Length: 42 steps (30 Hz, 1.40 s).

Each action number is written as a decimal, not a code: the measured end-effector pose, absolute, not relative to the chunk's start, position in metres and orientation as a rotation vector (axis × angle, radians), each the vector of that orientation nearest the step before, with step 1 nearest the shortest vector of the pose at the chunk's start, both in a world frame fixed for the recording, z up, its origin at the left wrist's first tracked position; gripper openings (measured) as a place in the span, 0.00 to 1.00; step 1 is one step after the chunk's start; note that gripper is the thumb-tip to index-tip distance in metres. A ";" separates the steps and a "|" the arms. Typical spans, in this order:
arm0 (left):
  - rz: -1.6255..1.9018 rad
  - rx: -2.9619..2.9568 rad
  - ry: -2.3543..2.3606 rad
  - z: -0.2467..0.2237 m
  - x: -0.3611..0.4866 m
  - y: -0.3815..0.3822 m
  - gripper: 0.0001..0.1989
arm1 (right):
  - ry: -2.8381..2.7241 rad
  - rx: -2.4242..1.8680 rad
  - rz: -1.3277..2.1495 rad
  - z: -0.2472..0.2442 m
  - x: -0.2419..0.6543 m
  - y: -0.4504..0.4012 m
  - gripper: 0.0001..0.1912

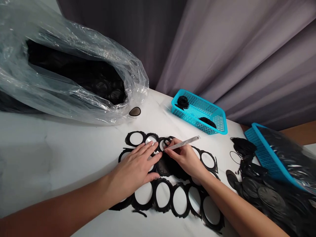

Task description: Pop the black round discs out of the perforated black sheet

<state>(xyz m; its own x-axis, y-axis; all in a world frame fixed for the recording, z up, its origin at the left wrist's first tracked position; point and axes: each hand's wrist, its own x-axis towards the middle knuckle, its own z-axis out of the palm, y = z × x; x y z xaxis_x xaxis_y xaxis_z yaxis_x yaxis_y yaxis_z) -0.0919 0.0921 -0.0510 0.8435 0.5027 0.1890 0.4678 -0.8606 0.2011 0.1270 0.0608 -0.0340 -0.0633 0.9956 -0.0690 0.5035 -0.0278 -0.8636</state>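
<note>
White marbled surface, smooth | I observe left fingers spread over black ring-holed sheets; right fingers pinching a flat pale strip above them | blue perforated basket beyond

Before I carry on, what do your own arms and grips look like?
The left grip and right grip are bare human hands with slender fingers; no glove or ring shows. The left forearm and right forearm are uncovered and taper to the wrists, with no sleeve, watch, cable or marking visible.
</note>
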 end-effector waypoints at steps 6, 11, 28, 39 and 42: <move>0.307 2.867 0.748 -0.052 -0.093 0.092 0.29 | -1.991 -1.576 0.522 -0.043 0.115 0.052 0.09; 0.315 2.838 0.765 -0.054 -0.093 0.093 0.27 | -1.899 -1.779 0.115 -0.044 0.152 0.054 0.09; 0.331 2.847 0.877 -0.035 -0.127 0.099 0.23 | -0.653 -1.224 1.407 -0.019 0.130 0.092 0.12; 0.340 2.870 0.921 -0.052 -0.130 0.093 0.24 | -1.655 -1.459 1.080 -0.041 0.085 0.087 0.11; 0.348 2.859 0.917 -0.051 -0.130 0.093 0.23 | -1.686 -1.493 1.039 -0.037 0.084 0.086 0.11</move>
